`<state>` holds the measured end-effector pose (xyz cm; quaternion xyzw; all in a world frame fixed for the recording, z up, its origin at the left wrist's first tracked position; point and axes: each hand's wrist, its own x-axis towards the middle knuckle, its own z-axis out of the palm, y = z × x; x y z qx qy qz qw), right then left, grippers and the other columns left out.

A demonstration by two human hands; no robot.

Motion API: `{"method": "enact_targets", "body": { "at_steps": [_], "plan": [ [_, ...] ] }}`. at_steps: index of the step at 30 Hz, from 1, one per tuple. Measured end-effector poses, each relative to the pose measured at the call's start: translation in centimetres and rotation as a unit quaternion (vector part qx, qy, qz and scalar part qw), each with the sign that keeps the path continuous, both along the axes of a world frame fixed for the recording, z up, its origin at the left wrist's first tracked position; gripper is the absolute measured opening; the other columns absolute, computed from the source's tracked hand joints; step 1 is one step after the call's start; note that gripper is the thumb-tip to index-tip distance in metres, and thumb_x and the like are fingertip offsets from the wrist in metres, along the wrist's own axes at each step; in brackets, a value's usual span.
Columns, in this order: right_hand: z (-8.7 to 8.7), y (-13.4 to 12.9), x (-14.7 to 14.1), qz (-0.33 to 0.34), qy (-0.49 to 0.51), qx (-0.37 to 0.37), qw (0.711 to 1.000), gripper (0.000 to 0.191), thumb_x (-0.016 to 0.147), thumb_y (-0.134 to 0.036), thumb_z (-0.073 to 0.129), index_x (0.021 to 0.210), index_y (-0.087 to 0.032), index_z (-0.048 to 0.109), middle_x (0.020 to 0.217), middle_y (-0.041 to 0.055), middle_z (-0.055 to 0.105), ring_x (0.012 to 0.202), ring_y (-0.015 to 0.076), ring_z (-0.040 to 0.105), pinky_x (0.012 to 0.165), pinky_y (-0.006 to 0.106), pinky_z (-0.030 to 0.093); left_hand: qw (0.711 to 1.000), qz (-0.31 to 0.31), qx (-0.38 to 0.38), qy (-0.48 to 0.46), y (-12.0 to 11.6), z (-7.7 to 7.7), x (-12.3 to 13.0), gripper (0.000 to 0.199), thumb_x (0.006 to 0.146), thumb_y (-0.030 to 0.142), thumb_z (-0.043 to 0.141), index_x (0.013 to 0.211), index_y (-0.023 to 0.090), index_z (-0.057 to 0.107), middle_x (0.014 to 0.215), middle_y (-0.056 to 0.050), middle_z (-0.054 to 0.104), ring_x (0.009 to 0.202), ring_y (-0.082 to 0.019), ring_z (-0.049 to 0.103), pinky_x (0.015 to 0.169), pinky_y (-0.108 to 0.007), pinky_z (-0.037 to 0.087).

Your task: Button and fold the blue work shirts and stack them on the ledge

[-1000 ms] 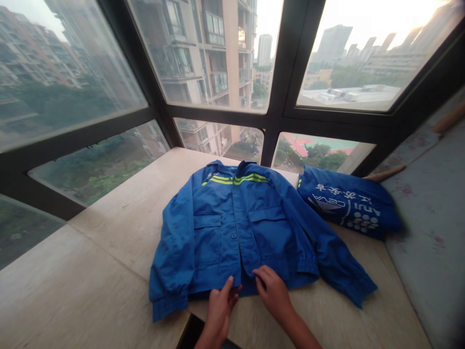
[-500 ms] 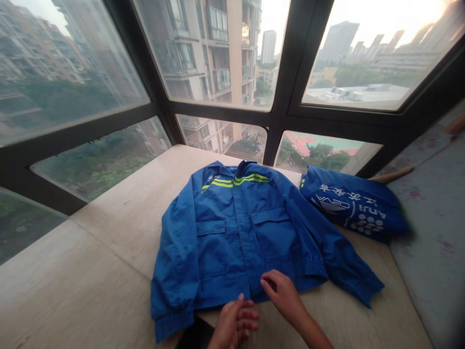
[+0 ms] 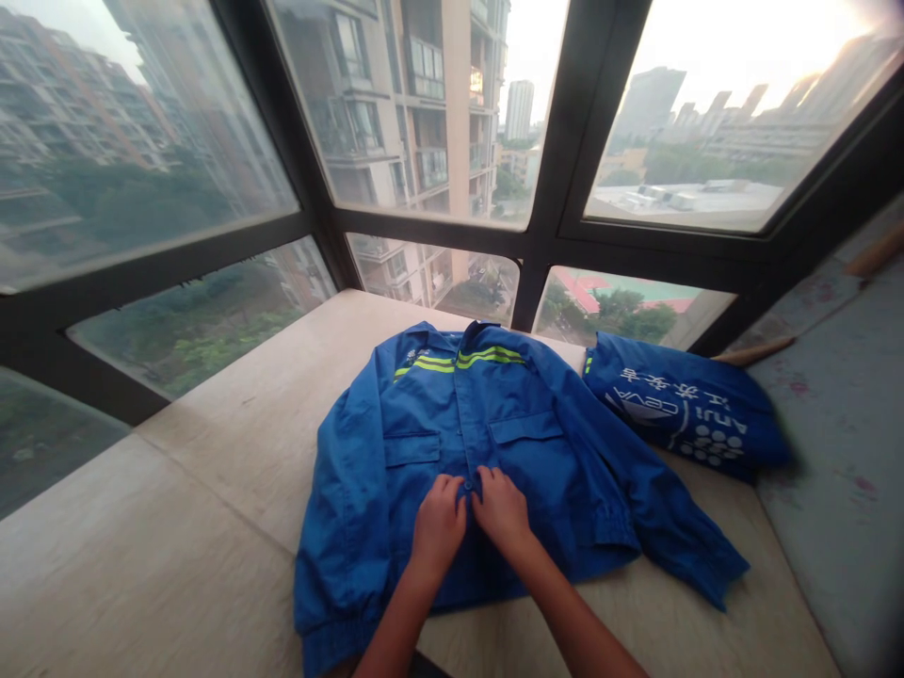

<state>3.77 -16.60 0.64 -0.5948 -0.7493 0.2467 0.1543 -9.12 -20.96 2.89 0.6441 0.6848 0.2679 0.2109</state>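
A blue work jacket [image 3: 416, 490] lies face up, its collar toward the windows and yellow-green stripes across the chest. Both hands are at the lower part of its front opening, one on each side of a small round button [image 3: 467, 485]. My left hand [image 3: 439, 523] has its fingers curled onto the cloth left of the button. Just right of it, my right hand [image 3: 503, 508] pinches the front edge with bent fingers. The fingertips partly cover the cloth between them, so whether the button is fastened cannot be seen.
A folded blue garment [image 3: 688, 405] with white printing rests at the right, near the patterned wall [image 3: 840, 452]. Dark window frames [image 3: 543, 235] border the pale stone ledge [image 3: 204, 537] at the back and left.
Both hands have moved up and forward from the jacket's bottom hem to the button on its front opening. Their fingers have closed onto the cloth there. The folded garment stays in place.
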Motion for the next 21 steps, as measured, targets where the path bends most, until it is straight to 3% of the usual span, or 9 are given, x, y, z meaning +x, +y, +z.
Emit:
{"method": "enact_targets", "body": {
  "at_steps": [3, 6, 9, 14, 17, 21],
  "plan": [
    [-1.4, 0.7, 1.5, 0.006, 0.101, -0.039, 0.994, 0.029, 0.082, -0.015, 0.054, 0.107, -0.021, 0.067, 0.087, 0.0041, 0.071, 0.078, 0.0181, 0.067, 0.069, 0.025, 0.048, 0.996, -0.013, -0.042, 0.08, 1.0, -0.3, 0.3, 0.029, 0.091, 0.014, 0.047, 0.116, 0.018, 0.061, 0.111, -0.01, 0.064, 0.101, -0.021, 0.064, 0.085, -0.03, 0.048],
    [-2.2, 1.2, 2.5, 0.0, 0.127, -0.045, 0.991, 0.029, 0.081, -0.012, 0.049, 0.104, -0.019, 0.066, 0.079, 0.0011, 0.071, 0.07, 0.0145, 0.066, 0.064, 0.021, 0.047, 0.985, -0.016, -0.104, 0.139, 1.8, -0.3, 0.6, 0.02, 0.092, 0.02, 0.05, 0.11, 0.021, 0.061, 0.109, -0.007, 0.063, 0.1, -0.02, 0.063, 0.08, -0.027, 0.046],
    [-2.5, 1.4, 2.8, -0.015, 0.145, -0.037, 0.989, 0.028, 0.08, -0.011, 0.047, 0.1, -0.017, 0.066, 0.077, 0.0017, 0.069, 0.069, 0.0146, 0.065, 0.063, 0.021, 0.047, 0.978, -0.017, -0.141, 0.152, 2.5, -0.3, 0.5, 0.01, 0.09, 0.022, 0.055, 0.098, 0.021, 0.061, 0.103, -0.006, 0.064, 0.094, -0.02, 0.064, 0.073, -0.026, 0.045],
    [-2.2, 1.3, 3.2, -0.007, 0.155, -0.019, 0.988, 0.032, 0.08, -0.009, 0.042, 0.09, -0.019, 0.071, 0.083, 0.0043, 0.068, 0.079, 0.0164, 0.065, 0.075, 0.023, 0.048, 0.979, -0.021, -0.144, 0.14, 2.9, -0.4, 0.2, 0.007, 0.091, 0.022, 0.054, 0.096, 0.022, 0.059, 0.101, -0.005, 0.065, 0.088, -0.02, 0.065, 0.068, -0.027, 0.042],
    [-1.4, 1.2, 3.6, -0.006, 0.126, -0.015, 0.992, 0.037, 0.083, -0.011, 0.041, 0.098, -0.02, 0.074, 0.091, 0.0069, 0.067, 0.086, 0.0179, 0.065, 0.081, 0.026, 0.047, 0.983, -0.018, -0.139, 0.12, 3.0, -0.2, 0.1, 0.005, 0.09, 0.021, 0.055, 0.093, 0.023, 0.059, 0.096, -0.003, 0.068, 0.088, -0.019, 0.066, 0.068, -0.027, 0.04],
    [0.7, 0.9, 3.5, -0.004, -0.019, 0.009, 1.0, 0.029, 0.09, -0.025, 0.046, 0.097, -0.021, 0.074, 0.097, 0.0103, 0.065, 0.098, 0.0228, 0.06, 0.083, 0.03, 0.045, 0.989, 0.012, -0.121, 0.086, 3.1, -0.1, 0.3, 0.006, 0.089, 0.02, 0.054, 0.09, 0.022, 0.059, 0.087, -0.004, 0.07, 0.08, -0.02, 0.067, 0.065, -0.027, 0.036]
  ]
}}
